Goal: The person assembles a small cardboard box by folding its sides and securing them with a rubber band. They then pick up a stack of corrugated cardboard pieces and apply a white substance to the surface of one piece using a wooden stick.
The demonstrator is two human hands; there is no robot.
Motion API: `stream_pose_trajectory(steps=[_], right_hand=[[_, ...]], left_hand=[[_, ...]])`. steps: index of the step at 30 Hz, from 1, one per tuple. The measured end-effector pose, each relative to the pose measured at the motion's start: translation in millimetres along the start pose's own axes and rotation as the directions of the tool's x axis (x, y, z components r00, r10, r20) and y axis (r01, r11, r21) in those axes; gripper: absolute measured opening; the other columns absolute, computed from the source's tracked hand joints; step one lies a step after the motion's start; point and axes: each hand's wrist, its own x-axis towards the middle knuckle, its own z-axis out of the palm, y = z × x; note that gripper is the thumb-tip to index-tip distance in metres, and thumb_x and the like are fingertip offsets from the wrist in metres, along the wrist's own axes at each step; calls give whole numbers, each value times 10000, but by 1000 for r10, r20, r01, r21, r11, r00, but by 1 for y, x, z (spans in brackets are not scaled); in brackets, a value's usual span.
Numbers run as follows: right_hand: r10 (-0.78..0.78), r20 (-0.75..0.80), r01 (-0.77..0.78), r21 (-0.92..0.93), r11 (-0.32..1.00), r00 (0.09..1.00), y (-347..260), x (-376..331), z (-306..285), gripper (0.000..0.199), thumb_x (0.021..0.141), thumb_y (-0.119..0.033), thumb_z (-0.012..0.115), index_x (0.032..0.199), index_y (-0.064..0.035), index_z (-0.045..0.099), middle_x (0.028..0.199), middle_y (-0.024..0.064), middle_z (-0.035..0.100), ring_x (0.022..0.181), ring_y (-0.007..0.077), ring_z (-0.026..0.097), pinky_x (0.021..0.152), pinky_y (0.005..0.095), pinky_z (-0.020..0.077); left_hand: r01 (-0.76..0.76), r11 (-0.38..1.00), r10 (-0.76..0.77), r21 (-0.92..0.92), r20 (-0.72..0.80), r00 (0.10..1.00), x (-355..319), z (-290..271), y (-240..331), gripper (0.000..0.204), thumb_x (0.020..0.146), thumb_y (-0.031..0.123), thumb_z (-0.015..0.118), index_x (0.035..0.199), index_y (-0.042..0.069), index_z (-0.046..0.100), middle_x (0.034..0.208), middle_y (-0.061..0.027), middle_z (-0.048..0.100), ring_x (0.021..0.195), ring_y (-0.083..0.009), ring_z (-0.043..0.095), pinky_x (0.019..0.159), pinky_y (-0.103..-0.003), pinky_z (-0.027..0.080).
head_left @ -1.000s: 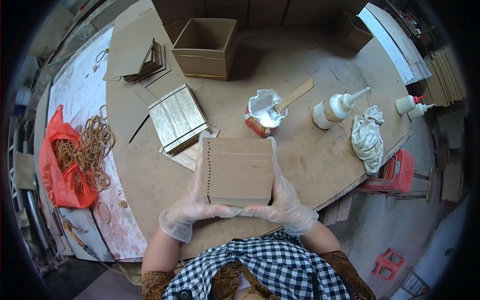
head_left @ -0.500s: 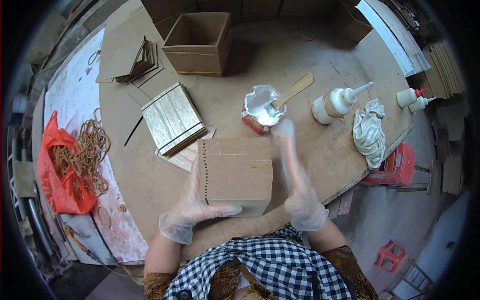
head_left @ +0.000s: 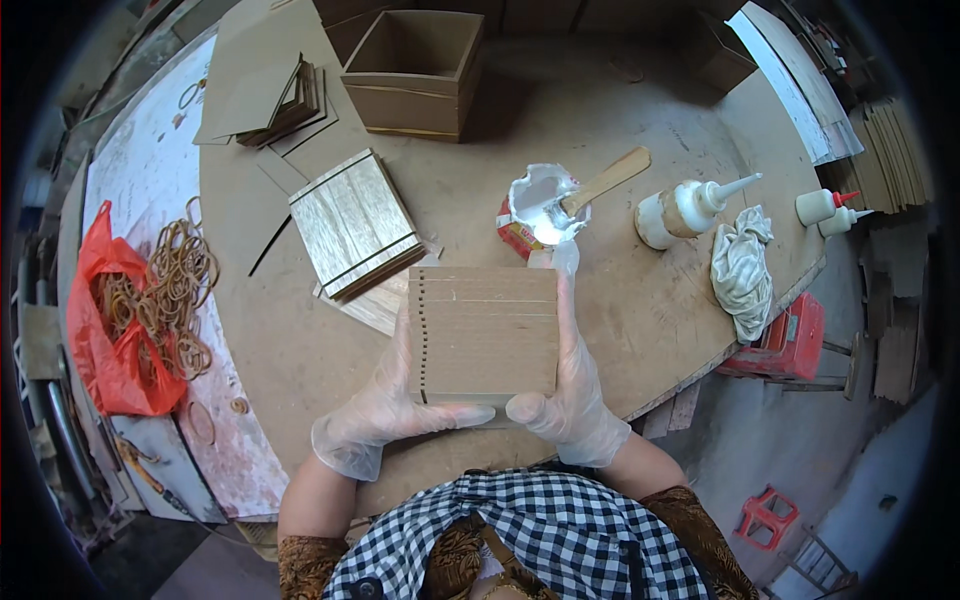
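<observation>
A squared block of brown fibreboard panels [head_left: 485,335], its top crossed by thin seams, stands at the near edge of the table between my hands. A row of small dark notches or dots runs down its left side. My left hand [head_left: 380,405], in a clear plastic glove, lies along the block's left side with its thumb across the near face. My right hand [head_left: 572,395], gloved likewise, presses the right side, its thumb also at the near face. Parts of the fingers are hidden beside the block. Just beyond it sits a torn tub of white glue [head_left: 540,205] with a wooden stick [head_left: 610,180].
A banded stack of wooden panels [head_left: 358,220] lies left of the tub. Behind are thin boards [head_left: 285,110] and an open brown box [head_left: 415,75]. Glue bottle [head_left: 675,215] and crumpled cloth [head_left: 742,270] lie right; a red bag [head_left: 105,330] of rubber bands lies left.
My right hand, apart from the block and blurred before, has come in against its right side. The right edge of the block, uneven earlier, looks straighter. The whole view has shifted slightly.
</observation>
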Motion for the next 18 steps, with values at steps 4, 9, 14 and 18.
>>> stream_pose_trajectory(steps=[4,9,14,18], right_hand=[[29,20,-29,-7,1000,999,-4,-1,-5,1320,752,-764,617,1511,65,-74,1561,295,180,1391,383,361,1101,386,356],[-78,-10,72,-280,957,997,-38,5,-35,998,856,-575,642,1474,92,232,1405,297,447,1199,371,558,986,379,447],[-510,-97,356,-607,711,854,-85,44,-46,408,970,-233,560,1212,95,568,1116,218,668,932,317,667,814,368,518],[-550,133,530,-522,669,825,-97,126,-14,279,980,-235,556,953,18,670,869,149,693,800,288,671,713,401,534]], left_hand=[[-54,999,54,-2,0,999,3,-1,0,1298,634,333,915,1535,15,36,1518,-195,255,1433,-301,246,1167,-429,244],[-98,995,97,-29,-54,994,2,1,5,1296,621,365,918,1531,10,67,1532,-198,243,1440,-295,235,1174,-423,230],[-116,990,113,-78,-46,993,5,0,2,1296,612,402,916,1528,5,89,1531,-193,251,1438,-296,243,1171,-425,235],[-154,985,152,-80,-35,988,8,1,5,1279,615,405,910,1523,-4,108,1521,-200,272,1428,-301,268,1163,-429,254]])
